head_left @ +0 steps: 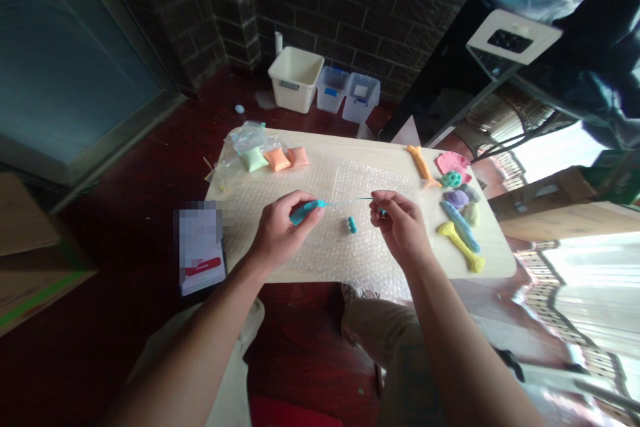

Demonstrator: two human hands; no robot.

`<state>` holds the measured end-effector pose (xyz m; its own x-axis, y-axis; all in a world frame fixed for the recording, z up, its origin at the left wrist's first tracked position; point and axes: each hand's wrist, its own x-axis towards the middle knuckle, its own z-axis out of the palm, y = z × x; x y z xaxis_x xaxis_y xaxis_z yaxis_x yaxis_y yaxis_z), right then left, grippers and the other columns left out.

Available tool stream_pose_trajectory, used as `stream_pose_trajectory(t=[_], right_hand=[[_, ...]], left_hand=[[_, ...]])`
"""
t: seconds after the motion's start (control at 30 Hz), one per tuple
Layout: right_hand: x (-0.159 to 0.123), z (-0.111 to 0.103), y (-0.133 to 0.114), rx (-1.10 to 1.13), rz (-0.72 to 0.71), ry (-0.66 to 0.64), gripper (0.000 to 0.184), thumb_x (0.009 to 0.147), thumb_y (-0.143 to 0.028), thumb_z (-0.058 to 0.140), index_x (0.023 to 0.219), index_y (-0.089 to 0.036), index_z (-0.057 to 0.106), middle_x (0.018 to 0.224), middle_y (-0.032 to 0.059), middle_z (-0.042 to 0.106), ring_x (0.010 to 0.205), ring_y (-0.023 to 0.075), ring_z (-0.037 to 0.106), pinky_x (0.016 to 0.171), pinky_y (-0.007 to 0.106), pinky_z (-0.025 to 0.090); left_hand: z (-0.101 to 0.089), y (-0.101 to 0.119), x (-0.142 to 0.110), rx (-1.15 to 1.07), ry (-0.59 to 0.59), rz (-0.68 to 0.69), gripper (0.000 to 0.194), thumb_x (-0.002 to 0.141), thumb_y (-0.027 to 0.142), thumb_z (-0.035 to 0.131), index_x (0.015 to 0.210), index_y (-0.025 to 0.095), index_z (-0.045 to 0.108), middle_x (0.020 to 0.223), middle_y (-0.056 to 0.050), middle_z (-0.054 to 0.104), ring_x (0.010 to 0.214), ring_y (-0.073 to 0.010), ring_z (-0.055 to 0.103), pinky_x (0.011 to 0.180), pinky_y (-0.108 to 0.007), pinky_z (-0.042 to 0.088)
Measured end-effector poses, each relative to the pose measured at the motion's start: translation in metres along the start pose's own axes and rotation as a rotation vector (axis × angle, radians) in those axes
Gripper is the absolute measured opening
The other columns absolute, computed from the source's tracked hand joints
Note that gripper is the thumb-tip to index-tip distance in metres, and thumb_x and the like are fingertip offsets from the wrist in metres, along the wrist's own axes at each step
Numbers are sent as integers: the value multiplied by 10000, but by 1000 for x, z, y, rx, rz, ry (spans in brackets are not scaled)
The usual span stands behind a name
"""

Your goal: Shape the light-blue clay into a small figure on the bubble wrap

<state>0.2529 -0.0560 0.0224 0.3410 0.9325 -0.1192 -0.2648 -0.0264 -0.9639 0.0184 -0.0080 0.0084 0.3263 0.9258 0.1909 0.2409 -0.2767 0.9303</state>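
My left hand (283, 223) is closed around a lump of turquoise modelling clay (304, 212). From its tip a thin strand (345, 202) stretches across to my right hand (397, 220), whose thumb and forefinger pinch the strand's other end. A bit of turquoise also shows under the curled right fingers, mostly hidden. Between the hands, a small turquoise clay piece (353, 225) with rounded bumps lies on the bubble wrap (330, 247). Both hands are held over this wrap.
Green, orange and salmon clay packets (277, 159) lie at the table's back left. Along the right sit clay shapes: an orange bone (419, 163), a yellow bone (461, 247) and a blue stick (461, 225). A screen (203, 250) stands at the left edge; bins (297, 80) are behind.
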Motion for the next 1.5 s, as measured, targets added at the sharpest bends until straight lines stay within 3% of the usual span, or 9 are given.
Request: stream_pose_trajectory(t=[0.13,0.33,0.67,0.87,0.97,1.13,1.27,1.37,1.5], right_hand=[[-9,8,5,-137,-36,-180,226,867,-336,826,1055,-209,819,868,44,765,650,124,596,592,287,468],[-18,16,2,-225,-50,-313,281,877,-357,834,1123,-222,825,884,50,787,752,157,660,686,315,533],[-21,21,8,-337,-25,-315,293,813,-398,873,994,-170,840,685,34,728,597,138,611,542,272,489],[-24,19,7,-638,-193,-251,172,873,-322,743,892,-159,793,694,37,724,584,133,596,545,273,462],[-27,23,7,-739,-255,-223,95,827,-242,718,827,-167,775,688,31,721,592,137,594,572,285,466],[-29,28,6,-403,-85,-277,76,775,-244,769,743,-184,736,641,7,677,534,118,544,496,269,418],[-22,22,2,-75,-13,-258,137,828,-303,821,774,-197,754,651,6,698,546,116,586,507,259,452],[-17,18,4,-17,-22,-197,103,826,-287,861,880,-216,807,693,8,734,602,119,625,569,264,484],[-18,20,8,-33,-16,-230,271,775,-282,914,1034,-247,839,808,7,763,663,129,639,616,289,510]], left_hand=[[3,2,0,34,-70,102,182,965,333,699,1087,204,741,1074,-50,771,989,-197,705,897,-312,520],[5,1,2,30,-85,221,191,988,319,694,1140,214,745,1138,-65,751,1083,-206,690,974,-335,520],[8,-3,0,88,-60,332,240,920,282,787,1153,228,777,1099,-65,745,1046,-211,700,938,-351,551],[10,-5,-1,150,-84,335,223,899,227,803,1120,205,783,1082,-76,749,1030,-226,703,921,-373,554],[10,-4,-3,165,-92,313,205,894,205,803,1098,207,786,1076,-75,753,1018,-229,705,910,-374,552],[10,-3,-1,169,-45,243,172,908,271,790,1073,223,784,1043,-72,762,1003,-236,708,911,-383,555],[7,-2,0,145,-12,201,180,924,300,767,1088,228,781,1063,-73,766,1012,-236,709,927,-385,562],[7,0,0,125,-20,194,181,931,299,758,1095,225,779,1078,-73,768,1018,-231,709,929,-379,561],[9,0,0,97,-29,187,176,930,316,762,1077,220,772,1075,-72,772,1017,-230,712,920,-376,557]])
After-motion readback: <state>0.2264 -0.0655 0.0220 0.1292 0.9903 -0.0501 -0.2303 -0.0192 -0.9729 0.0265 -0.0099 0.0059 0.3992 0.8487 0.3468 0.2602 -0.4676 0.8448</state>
